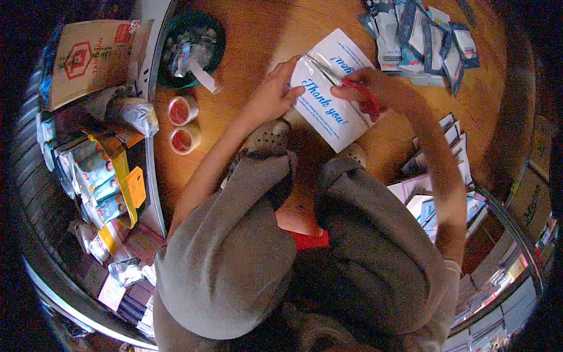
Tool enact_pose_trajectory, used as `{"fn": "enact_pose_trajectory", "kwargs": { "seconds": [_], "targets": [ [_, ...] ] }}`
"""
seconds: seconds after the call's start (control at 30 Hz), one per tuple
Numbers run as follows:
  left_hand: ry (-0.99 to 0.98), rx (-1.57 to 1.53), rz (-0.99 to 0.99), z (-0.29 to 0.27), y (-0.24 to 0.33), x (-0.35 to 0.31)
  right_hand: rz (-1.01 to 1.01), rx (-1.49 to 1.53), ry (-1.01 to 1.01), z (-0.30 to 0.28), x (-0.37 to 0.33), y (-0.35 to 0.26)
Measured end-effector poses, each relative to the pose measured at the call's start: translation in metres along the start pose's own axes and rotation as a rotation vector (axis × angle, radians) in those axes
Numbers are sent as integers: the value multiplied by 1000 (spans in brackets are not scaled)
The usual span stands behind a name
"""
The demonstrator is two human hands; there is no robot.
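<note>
Floor: wood (258, 26), out ahead of my knees; the sheet seems held above it without firm backing, so it could sag or fold under the blades

Knees: bent (234, 246), on either side below my hands; a slip back toward me could bring the points near my legs

Pouches: a loose pile (419, 38) at the upper right, beyond my right hand; a wide swing that way could scatter them

Bin: green (218, 35), upper left, scraps inside and a white strip (205, 77) over the rim; a brush from my left arm could tip that strip out

Sheet: white and glossy (328, 108), blue lettering, slanted between my two hands, just beyond my shoes (267, 136); its slick face could slide, and an uneven pull could crease it or send a cut astray

Scissors: red handles (370, 105), at the sheet's right part; I cannot tell how far the blades stand apart, so I could misjudge their reach

Left hand: fingers clamped on the sheet's left edge (278, 88), thumb on top; blades running too far across could nick me there

Right hand: fingers curled round the red handles (363, 88); a loose hold could twist the blades

Rolls: two, side by side (184, 110), near my left forearm; a careless elbow could knock them
</note>
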State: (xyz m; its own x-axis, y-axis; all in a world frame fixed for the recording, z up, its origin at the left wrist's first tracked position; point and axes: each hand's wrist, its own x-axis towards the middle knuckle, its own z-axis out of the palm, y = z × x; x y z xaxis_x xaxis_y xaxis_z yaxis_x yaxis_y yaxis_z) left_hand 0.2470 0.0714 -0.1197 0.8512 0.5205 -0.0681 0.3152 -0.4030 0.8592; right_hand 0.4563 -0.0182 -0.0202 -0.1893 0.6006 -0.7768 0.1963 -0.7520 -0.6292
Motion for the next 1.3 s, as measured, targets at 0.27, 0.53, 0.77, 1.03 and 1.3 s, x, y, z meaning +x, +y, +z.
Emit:
{"fn": "enact_pose_trajectory", "kwargs": {
  "seconds": [0.27, 0.53, 0.77, 1.03, 1.3],
  "targets": [
    [10, 104, 64, 2, -1, 4, -41, -665, -10, -33, 7, -56],
    [289, 585, 60, 1, 42, 0, -130, -1064, 118, -49, -51, 9],
    [-80, 623, 529, 35, 36, 5, 555, -322, 12, -30, -87, 8],
    [39, 489, 530, 42, 35, 27, -259, -895, 479, -18, -78, 99],
    [-159, 543, 541, 11, 27, 42, -319, -1212, 497, 1, -78, 104]
  ]
}}
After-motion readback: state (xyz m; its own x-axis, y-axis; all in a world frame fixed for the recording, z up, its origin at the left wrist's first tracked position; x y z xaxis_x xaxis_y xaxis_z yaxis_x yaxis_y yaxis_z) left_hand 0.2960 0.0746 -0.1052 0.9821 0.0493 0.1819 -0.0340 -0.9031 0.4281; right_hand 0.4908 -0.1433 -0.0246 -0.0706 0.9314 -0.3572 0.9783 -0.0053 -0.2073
